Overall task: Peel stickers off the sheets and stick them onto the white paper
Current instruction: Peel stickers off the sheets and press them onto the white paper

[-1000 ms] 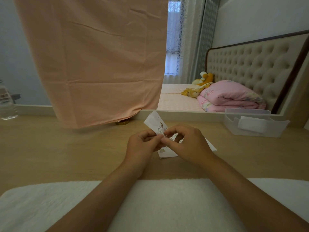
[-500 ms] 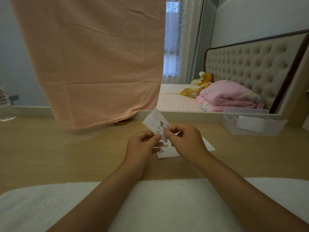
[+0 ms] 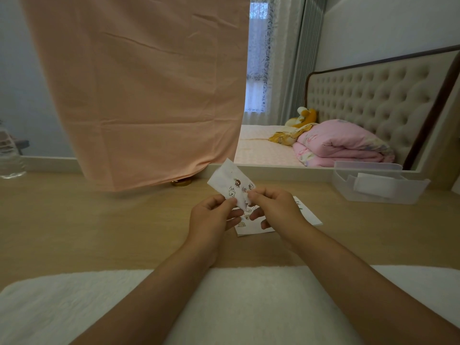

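A small white sticker sheet (image 3: 227,180) with little cartoon figures is held up above the wooden desk, tilted. My left hand (image 3: 211,217) pinches its lower edge between thumb and fingers. My right hand (image 3: 276,210) pinches a small sticker (image 3: 247,196) at the sheet's lower right corner, partly lifted off. The white paper (image 3: 307,215) lies flat on the desk under and behind my hands, mostly hidden, with several stickers visible on it near its front edge.
A peach cloth (image 3: 139,90) hangs over the mirror, reaching the desk (image 3: 87,220). A clear plastic box (image 3: 378,185) stands at the right, a clear bottle (image 3: 10,155) at the far left. White fleece (image 3: 249,307) covers the near edge.
The hands have lifted the sheet a little and drawn apart. My right hand's pinch now pulls a sticker away from the sheet's corner.
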Tool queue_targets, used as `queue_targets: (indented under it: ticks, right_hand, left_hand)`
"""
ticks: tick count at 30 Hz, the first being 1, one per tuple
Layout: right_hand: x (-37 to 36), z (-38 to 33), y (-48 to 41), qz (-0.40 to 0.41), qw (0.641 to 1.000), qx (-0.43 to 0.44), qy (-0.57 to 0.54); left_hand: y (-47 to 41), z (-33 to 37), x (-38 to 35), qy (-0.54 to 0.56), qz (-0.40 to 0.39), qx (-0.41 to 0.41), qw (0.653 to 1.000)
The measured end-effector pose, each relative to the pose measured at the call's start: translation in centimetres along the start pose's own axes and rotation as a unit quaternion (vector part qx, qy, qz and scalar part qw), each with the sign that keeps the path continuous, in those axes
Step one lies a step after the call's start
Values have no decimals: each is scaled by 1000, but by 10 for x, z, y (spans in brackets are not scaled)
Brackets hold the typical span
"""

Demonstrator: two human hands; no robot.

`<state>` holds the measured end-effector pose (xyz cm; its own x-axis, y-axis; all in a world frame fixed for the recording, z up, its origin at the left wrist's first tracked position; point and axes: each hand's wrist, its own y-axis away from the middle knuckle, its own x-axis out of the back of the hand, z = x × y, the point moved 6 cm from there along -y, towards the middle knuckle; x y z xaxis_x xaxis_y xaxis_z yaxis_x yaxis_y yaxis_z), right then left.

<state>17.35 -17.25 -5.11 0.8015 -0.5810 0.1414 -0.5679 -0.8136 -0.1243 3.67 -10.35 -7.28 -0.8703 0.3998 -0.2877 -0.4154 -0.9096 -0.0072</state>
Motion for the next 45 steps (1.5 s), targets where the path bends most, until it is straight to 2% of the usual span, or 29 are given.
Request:
queue_targets:
  ticks: [7,8,10,12,15,17,18,20,21,23,24,25,28,30,35,39,42,45]
  right_hand:
    - [-4,-3,2,-1,1000,14,16]
    - [-4,-3,2,1,1000,14,14]
    - [0,-4,3,14,999,33,40]
    - [6,-8,4,41,990,83,107]
    - [9,-12,10,48,967,149,201]
    - [9,-14,12,38,948,173,263]
    - [8,-15,13,32,940,184,284]
    - [6,-17,14,3,936,203,287]
    - [5,-17,14,-16,937,211,279]
    - [3,-16,14,-48,936,228,264]
    - [3,-17,14,-57,934,237,262]
    - [3,-17,14,-62,929,250,266]
    - [4,-20,14,-54,911,290,288]
    - [4,-22,14,-51,904,306,294]
    - [3,-20,11,-59,885,325,329]
    - [6,-18,10,-54,873,317,366]
    - [13,-13,6,-30,907,263,327]
    - [15,-8,3,-17,966,185,182]
  left_hand:
    - [-5,0,6,3,31,7,999]
    - [-7,0,10,-16,39,3,999]
    - [-13,4,20,-119,63,-33,990]
    - [-20,13,29,-267,65,-81,958]
    - [-32,13,38,-452,38,-83,887]
    - [-35,12,44,-535,49,-78,840]
    - [-35,13,45,-544,56,-94,832]
    - [-28,24,37,-512,53,-165,842]
    - [-23,28,31,-474,31,-187,860]
    - [-18,27,20,-362,-48,-141,920]
    - [-14,23,13,-309,-87,-94,942]
    - [-9,21,8,-286,-115,-48,950]
    - [2,14,0,-246,-154,86,953]
    - [5,12,-1,-204,-166,126,956]
    - [3,9,1,-168,-164,120,965]
    - [0,9,5,-185,-123,80,972]
    - [1,9,6,-166,-103,59,979]
    - [1,8,4,-146,-100,57,983]
